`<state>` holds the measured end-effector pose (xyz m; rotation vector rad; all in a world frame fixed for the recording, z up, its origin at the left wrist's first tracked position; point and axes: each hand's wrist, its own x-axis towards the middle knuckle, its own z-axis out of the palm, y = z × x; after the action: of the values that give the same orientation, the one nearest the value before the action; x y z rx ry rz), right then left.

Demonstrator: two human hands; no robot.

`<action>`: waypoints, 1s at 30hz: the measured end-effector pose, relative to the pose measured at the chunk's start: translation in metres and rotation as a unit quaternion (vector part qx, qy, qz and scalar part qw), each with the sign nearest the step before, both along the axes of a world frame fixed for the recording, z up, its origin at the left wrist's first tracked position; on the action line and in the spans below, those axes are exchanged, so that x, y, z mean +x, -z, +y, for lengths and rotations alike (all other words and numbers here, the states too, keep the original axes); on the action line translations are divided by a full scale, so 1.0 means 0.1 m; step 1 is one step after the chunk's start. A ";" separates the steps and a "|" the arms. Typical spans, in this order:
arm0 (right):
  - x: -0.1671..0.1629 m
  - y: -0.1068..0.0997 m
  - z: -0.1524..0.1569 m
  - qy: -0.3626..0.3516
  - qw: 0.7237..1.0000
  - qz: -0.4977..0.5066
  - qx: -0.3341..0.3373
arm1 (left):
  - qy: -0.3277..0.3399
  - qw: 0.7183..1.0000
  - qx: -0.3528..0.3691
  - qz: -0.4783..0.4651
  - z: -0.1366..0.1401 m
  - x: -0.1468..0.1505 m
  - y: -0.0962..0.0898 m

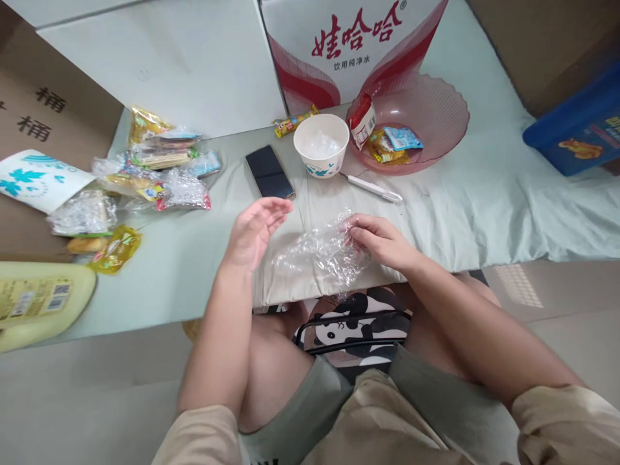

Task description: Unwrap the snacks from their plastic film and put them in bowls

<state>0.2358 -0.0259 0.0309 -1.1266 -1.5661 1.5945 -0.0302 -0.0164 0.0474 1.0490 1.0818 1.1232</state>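
Observation:
Crinkled clear plastic wrap [334,252] lies at the table's front edge, its right side pinched in the fingers of my right hand [380,239]. My left hand [256,232] is raised to the left of the wrap, fingers loosely curved and apart, holding nothing. Just beyond it lies a dark-screened phone [270,172]. A white paper bowl [321,145] with a blue leaf print stands behind the wrap, some clear plastic inside it. Right of the bowl is a slim white utility knife [374,188].
A pink translucent basin [436,139] holds several snack packets. More wrapped snacks [165,168] are heaped at the left, near a tipped paper cup [43,179] and a yellow bottle [46,303]. White cartons [356,45] line the back; a blue container [576,123] stands far right.

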 end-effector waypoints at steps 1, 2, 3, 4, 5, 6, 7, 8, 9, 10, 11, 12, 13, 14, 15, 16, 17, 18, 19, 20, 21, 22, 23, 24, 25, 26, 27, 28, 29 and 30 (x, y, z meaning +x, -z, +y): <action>-0.01 -0.02 -0.01 -0.018 1.000 -0.015 0.004 | 0.035 0.999 -0.004 0.041 -0.02 0.02 0.00; -0.02 -0.03 -0.03 -0.027 0.999 -0.030 0.015 | 0.078 0.993 -0.013 0.082 -0.05 0.05 0.00; -0.02 -0.03 -0.03 -0.029 0.998 -0.045 0.032 | 0.118 0.986 -0.024 0.116 -0.08 0.10 0.00; -0.03 -0.02 -0.04 -0.026 0.997 -0.060 0.052 | 0.148 0.978 -0.032 0.141 -0.11 0.14 0.00; -0.04 -0.01 -0.04 -0.019 0.994 -0.075 0.072 | 0.166 0.973 -0.036 0.157 -0.14 0.18 0.00; -0.04 0.00 -0.04 -0.013 0.992 -0.092 0.090 | 0.174 0.970 -0.035 0.168 -0.16 0.21 0.00; -0.05 0.02 -0.04 -0.008 0.989 -0.108 0.104 | 0.178 0.967 -0.032 0.179 -0.18 0.24 0.00; -0.04 0.03 -0.04 -0.008 0.986 -0.124 0.114 | 0.179 0.965 -0.029 0.192 -0.19 0.25 0.00; -0.04 0.05 -0.04 -0.010 0.983 -0.138 0.121 | 0.177 0.962 -0.026 0.208 -0.19 0.26 0.01; -0.04 0.06 -0.04 -0.012 0.981 -0.149 0.125 | 0.172 0.959 -0.024 0.223 -0.19 0.27 0.03; -0.03 0.06 -0.03 -0.012 0.979 -0.158 0.128 | 0.164 0.959 -0.025 0.232 -0.19 0.28 0.04; -0.03 0.07 -0.03 -0.007 0.978 -0.161 0.132 | 0.151 0.961 -0.027 0.232 -0.19 0.28 0.06; -0.02 0.07 -0.03 0.001 0.978 -0.158 0.136 | 0.138 0.964 -0.030 0.223 -0.19 0.28 0.07; -0.02 0.07 -0.02 0.010 0.979 -0.150 0.140 | 0.124 0.969 -0.032 0.210 -0.18 0.29 0.07; -0.02 0.08 -0.02 0.017 0.980 -0.137 0.143 | 0.108 0.974 -0.030 0.198 -0.18 0.29 0.08; -0.02 0.08 -0.02 0.021 0.982 -0.123 0.142 | 0.094 0.977 -0.023 0.189 -0.17 0.29 0.07; -0.02 0.08 -0.02 0.020 0.984 -0.110 0.137 | 0.080 0.979 -0.012 0.185 -0.16 0.29 0.06; -0.03 0.08 -0.02 0.017 0.987 -0.101 0.125 | 0.065 0.981 -0.002 0.182 -0.16 0.29 0.05; -0.03 0.08 -0.02 0.013 0.990 -0.094 0.108 | 0.050 0.983 0.005 0.177 -0.15 0.29 0.04; -0.04 0.07 -0.03 0.011 0.992 -0.088 0.087 | 0.036 0.985 0.005 0.169 -0.14 0.29 0.03; -0.04 0.07 -0.03 0.010 0.995 -0.078 0.064 | 0.027 0.987 -0.001 0.157 -0.13 0.30 0.02; -0.04 0.06 -0.03 0.010 0.997 -0.063 0.041 | 0.023 0.990 -0.011 0.141 -0.12 0.30 0.03; -0.03 0.06 -0.03 0.009 0.999 -0.045 0.018 | 0.025 0.991 -0.021 0.126 -0.11 0.30 0.03; -0.03 0.05 -0.03 0.008 1.000 -0.024 -0.002 | 0.035 0.992 -0.032 0.113 -0.10 0.30 0.04; -0.02 0.04 -0.03 0.006 1.000 -0.003 -0.020 | 0.053 0.992 -0.043 0.102 -0.10 0.30 0.05; -0.01 0.03 -0.03 0.002 0.999 0.015 -0.034 | 0.076 0.991 -0.055 0.092 -0.10 0.29 0.07; -0.01 0.02 -0.03 -0.007 0.998 0.029 -0.046 | 0.102 0.989 -0.068 0.083 -0.10 0.29 0.08; 0.00 0.01 -0.02 -0.026 0.997 0.036 -0.059 | 0.125 0.986 -0.079 0.076 -0.10 0.28 0.08; 0.00 0.00 -0.03 -0.055 0.995 0.036 -0.070 | 0.138 0.984 -0.088 0.072 -0.10 0.27 0.09; 0.00 0.00 -0.03 -0.090 0.992 0.031 -0.080 | 0.144 0.982 -0.098 0.071 -0.11 0.25 0.09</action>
<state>0.2363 -0.0286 0.0313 -1.0297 -1.5583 1.8858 -0.0049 -0.0271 0.0388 1.0999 1.0884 0.7045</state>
